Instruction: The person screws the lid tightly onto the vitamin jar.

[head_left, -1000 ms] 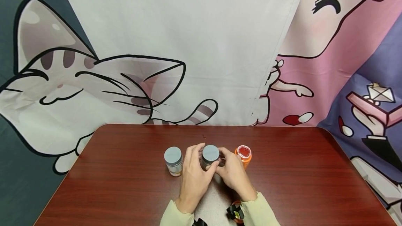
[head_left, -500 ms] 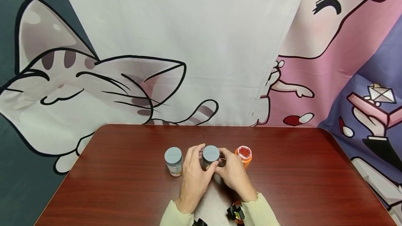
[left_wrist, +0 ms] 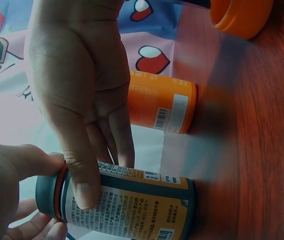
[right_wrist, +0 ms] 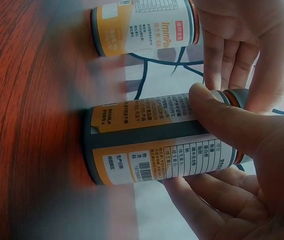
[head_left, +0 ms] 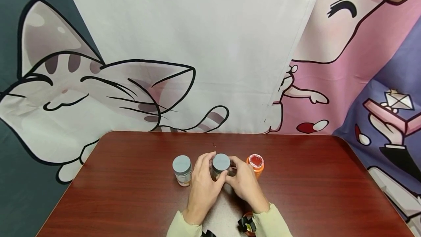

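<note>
A supplement bottle with a grey-green cap is between my two hands, upright, its base close to the wooden table. My left hand grips the cap, thumb on one side and fingers on the other, as the left wrist view shows. Lower down, my right hand holds the labelled body, its thumb across the label and its fingers behind. A second bottle with the same kind of cap stands just left of my left hand. Right behind my right hand is an orange bottle, partly hidden.
The reddish-brown table reaches back to a hanging cloth printed with cartoon figures. Near my right wrist lies a round orange piece, partly covered by the black wrist camera. A pale strip shows between my forearms.
</note>
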Motion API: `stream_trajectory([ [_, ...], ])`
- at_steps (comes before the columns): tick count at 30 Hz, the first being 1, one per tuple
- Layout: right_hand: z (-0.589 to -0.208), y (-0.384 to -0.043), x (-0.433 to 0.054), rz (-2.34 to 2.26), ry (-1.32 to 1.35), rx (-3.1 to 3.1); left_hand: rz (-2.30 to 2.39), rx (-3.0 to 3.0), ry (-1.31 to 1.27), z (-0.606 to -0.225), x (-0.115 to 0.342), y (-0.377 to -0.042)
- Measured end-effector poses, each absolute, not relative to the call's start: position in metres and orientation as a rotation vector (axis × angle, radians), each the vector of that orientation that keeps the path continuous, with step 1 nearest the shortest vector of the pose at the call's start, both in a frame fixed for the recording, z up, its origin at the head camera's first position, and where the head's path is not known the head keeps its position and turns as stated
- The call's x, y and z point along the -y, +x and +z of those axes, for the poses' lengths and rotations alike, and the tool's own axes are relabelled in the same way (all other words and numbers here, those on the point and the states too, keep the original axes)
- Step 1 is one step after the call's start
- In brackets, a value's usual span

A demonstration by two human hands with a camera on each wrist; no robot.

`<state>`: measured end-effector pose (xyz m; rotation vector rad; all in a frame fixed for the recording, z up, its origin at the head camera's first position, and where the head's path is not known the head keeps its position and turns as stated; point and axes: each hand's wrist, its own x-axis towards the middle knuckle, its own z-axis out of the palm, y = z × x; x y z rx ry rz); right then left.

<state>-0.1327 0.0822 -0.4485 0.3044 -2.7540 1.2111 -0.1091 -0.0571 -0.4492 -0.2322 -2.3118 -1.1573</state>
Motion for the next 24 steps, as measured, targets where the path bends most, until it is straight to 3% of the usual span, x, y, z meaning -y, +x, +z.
stream_trajectory([
  [24, -0.4476, -0.1318, -0.0826, 1.241, 0.320, 2.751, -1.127, 2.356, -0.312, -0.4469, 0.0617, -0.1084],
])
